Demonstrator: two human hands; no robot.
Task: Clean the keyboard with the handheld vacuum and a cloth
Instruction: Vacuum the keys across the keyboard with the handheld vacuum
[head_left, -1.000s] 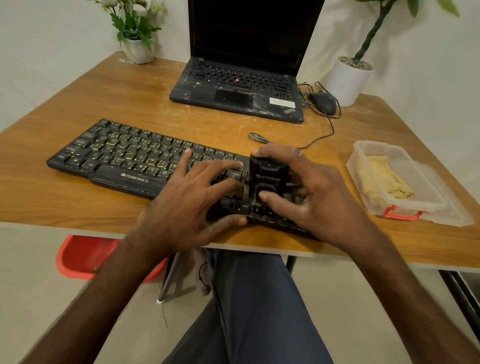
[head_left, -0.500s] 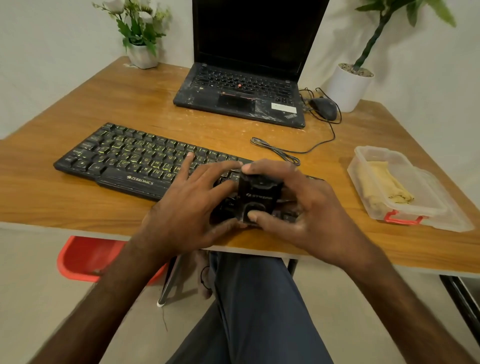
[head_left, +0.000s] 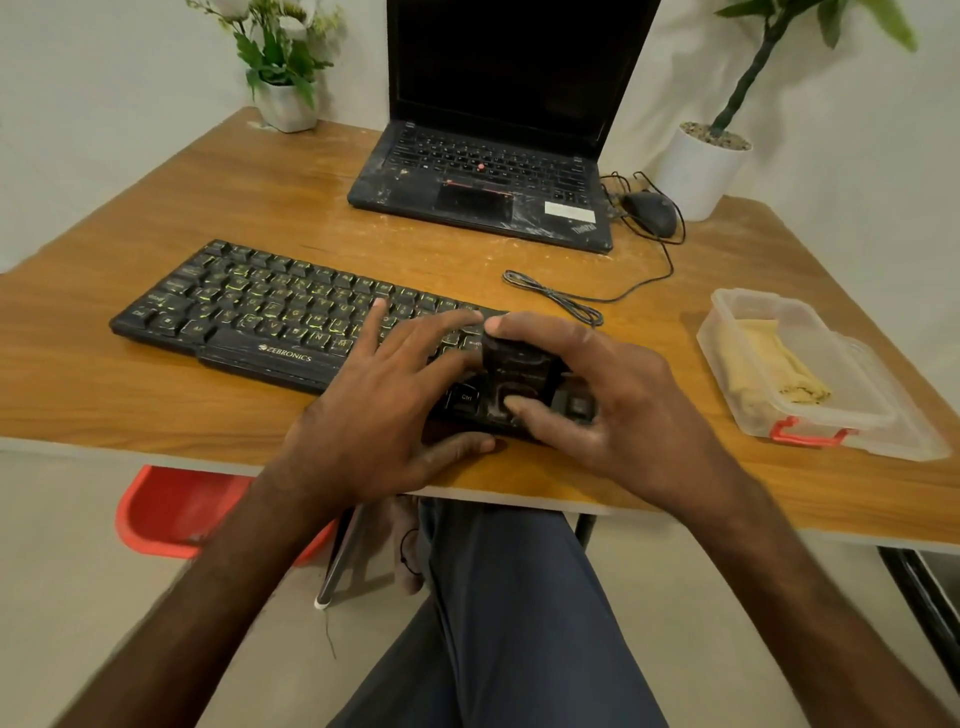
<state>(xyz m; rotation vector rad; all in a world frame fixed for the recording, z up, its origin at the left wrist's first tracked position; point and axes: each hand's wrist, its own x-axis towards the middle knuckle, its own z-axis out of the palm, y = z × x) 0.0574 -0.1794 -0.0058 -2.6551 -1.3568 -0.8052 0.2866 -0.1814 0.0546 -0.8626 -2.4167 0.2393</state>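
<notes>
The right hand's fingertips (head_left: 498, 326) curl over the far top of the handheld vacuum (head_left: 522, 364) while the thumb presses its near face, so the right hand (head_left: 623, 410) grips the small, boxy black unit from both ends. The grip matches that of a second ago, but the vacuum has slid from the far rows toward the near edge of the keyboard (head_left: 260, 312), leaving the looped cable (head_left: 561, 301) beyond the keyboard uncovered. It stands on the keyboard's right end, just right of the Ctrl key.

The left hand (head_left: 379, 415) lies flat as before, its straight, spread fingers resting on the keys left of the vacuum and its thumb along the keyboard's near edge.

The keyboard is long, flat black plastic with yellow-green legends and pale dust on its keys. It lies on a table (head_left: 156, 405) of glossy, wood-grained laminate.

Right of the keyboard sits a translucent, rounded plastic container (head_left: 852, 415) with a red clip, holding a crumpled yellow cloth (head_left: 769, 364). Beyond the keyboard stands a dusty open laptop (head_left: 483, 182) with a smooth dark mouse (head_left: 652, 213) beside it.
</notes>
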